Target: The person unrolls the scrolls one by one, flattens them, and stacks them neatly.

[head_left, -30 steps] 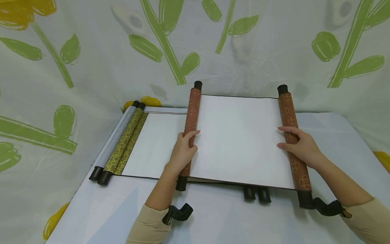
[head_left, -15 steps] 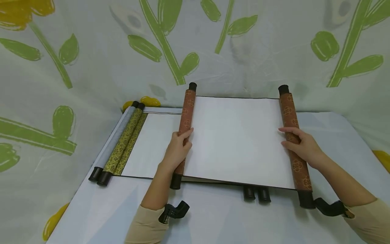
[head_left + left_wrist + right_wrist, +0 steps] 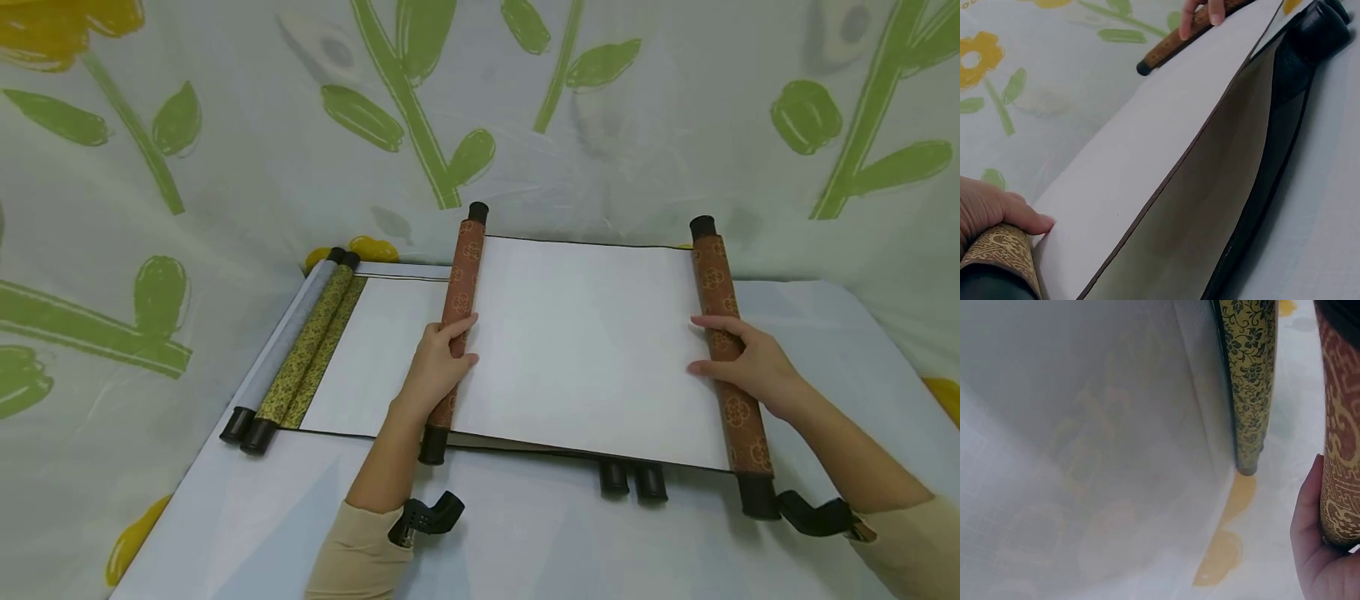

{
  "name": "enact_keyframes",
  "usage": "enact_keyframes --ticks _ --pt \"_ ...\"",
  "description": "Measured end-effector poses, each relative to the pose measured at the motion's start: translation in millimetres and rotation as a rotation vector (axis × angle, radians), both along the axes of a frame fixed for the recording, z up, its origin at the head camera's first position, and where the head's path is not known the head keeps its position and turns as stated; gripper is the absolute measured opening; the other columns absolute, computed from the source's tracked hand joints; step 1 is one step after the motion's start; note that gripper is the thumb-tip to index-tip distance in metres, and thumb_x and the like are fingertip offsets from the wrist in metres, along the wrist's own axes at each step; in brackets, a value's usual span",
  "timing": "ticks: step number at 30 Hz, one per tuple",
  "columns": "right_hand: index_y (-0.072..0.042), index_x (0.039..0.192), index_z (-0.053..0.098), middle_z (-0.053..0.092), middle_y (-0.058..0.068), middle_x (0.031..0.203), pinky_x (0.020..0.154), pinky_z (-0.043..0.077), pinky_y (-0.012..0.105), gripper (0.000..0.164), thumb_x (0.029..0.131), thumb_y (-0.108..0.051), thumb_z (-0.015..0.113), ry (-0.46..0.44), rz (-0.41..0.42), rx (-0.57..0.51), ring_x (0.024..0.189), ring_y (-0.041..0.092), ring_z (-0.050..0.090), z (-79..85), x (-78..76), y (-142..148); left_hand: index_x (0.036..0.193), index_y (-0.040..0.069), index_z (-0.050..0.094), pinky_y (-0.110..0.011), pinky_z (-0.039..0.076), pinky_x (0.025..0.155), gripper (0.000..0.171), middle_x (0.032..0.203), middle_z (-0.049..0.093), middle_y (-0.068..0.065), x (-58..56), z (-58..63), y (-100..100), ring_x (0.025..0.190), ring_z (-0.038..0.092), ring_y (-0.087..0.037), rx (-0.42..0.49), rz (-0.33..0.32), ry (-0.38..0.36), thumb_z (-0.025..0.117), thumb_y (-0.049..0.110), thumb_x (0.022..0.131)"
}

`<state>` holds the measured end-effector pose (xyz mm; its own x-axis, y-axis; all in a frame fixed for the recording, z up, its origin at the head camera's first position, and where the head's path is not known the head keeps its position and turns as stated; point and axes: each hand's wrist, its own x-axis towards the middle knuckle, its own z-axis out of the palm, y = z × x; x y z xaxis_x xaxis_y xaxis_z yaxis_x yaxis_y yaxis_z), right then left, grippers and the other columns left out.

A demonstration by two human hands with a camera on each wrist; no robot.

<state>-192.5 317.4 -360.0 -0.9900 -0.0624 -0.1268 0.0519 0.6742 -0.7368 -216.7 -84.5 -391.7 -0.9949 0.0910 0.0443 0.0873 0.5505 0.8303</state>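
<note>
A hanging scroll with red-brown flower-patterned rollers and black end knobs is spread between my hands, its blank white paper [image 3: 585, 350] tilted above another scroll. My left hand [image 3: 429, 371] grips the left roller [image 3: 462, 275], thumb and forefinger reaching over onto the paper's edge. The right roller [image 3: 716, 279] is in my right hand [image 3: 757, 371], fingers curled round it. In the left wrist view a gap shows between the raised paper's lower edge [image 3: 1172, 175] and the sheet beneath [image 3: 1229, 156]. The right wrist view catches my right hand [image 3: 1316, 550] at the roller [image 3: 1342, 444].
Underneath lies an opened scroll with a yellow-green patterned roller [image 3: 307, 358] at its left end. A grey roll [image 3: 281, 342] lies beside it at the table's left edge. Black end knobs [image 3: 613, 477] stick out below the paper. A flower-printed curtain [image 3: 247, 125] stands behind the table [image 3: 525, 542].
My left hand has shifted left with its roller, widening the stretch of white paper. My right hand and its roller have moved only slightly right and down in view.
</note>
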Motion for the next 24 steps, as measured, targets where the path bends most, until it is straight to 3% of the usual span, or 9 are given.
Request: enact_keyframes --ticks 6,12,17,20,21,24 --pt "-0.007 0.144 0.037 0.02 0.032 0.149 0.098 0.022 0.069 0.071 0.084 -0.026 0.072 0.049 0.009 0.002 0.134 0.053 0.017 -0.3 1.5 5.7 0.138 0.018 0.052 -0.034 0.042 0.065 0.053 0.13 0.04 -0.028 -0.9 -2.7 3.0 0.101 0.048 -0.033 -0.014 -0.017 -0.001 0.056 0.001 0.087" --pt "-0.008 0.144 0.036 0.021 0.033 0.149 0.096 0.023 0.07 0.062 0.09 -0.019 0.065 0.078 0.037 -0.007 0.133 0.054 0.018 -0.7 3.4 14.2 0.138 0.02 0.051 -0.029 0.04 0.061 0.045 0.128 0.039 -0.028 -1.2 -6.4 0.8 0.083 0.047 -0.025 -0.033 -0.04 -0.03 0.047 0.007 0.095" --pt "-0.003 0.142 0.037 0.023 0.034 0.147 0.098 0.019 0.071 0.057 0.092 -0.017 0.062 0.098 0.057 -0.003 0.134 0.054 0.015 0.2 3.0 19.8 0.138 0.015 0.051 -0.024 0.034 0.051 0.043 0.113 0.043 -0.021 -4.8 -9.8 -7.7 0.052 0.03 -0.013 0.054 -0.098 -0.049 0.039 0.007 0.098" --pt "-0.005 0.142 0.038 0.023 0.033 0.147 0.097 0.028 0.06 0.054 0.094 -0.02 0.058 0.099 0.061 0.012 0.134 0.051 0.017 1.0 2.8 21.3 0.138 0.012 0.05 -0.024 0.033 0.05 0.043 0.101 0.044 -0.018 -7.7 -10.9 -13.8 0.048 0.027 -0.013 0.067 -0.108 -0.04 0.038 0.007 0.098" --pt "-0.006 0.142 0.038 0.023 0.032 0.148 0.094 0.032 0.051 0.053 0.095 -0.021 0.057 0.097 0.062 0.021 0.134 0.048 0.02 1.1 2.9 21.7 0.139 0.012 0.05 -0.025 0.034 0.052 0.043 0.1 0.045 -0.018 -8.2 -11.1 -15.6 0.05 0.029 -0.015 0.067 -0.101 -0.041 0.039 0.007 0.098" --pt "-0.008 0.142 0.039 0.027 0.029 0.147 0.075 0.034 0.033 0.048 0.097 -0.021 0.053 0.101 0.062 0.036 0.119 0.033 0.031 0.8 3.8 22.3 0.138 0.016 0.051 -0.035 0.046 0.068 0.042 0.114 0.049 -0.02 -8.6 -10.1 -20.2 0.075 0.051 -0.023 0.072 -0.062 -0.052 0.05 0.012 0.096"
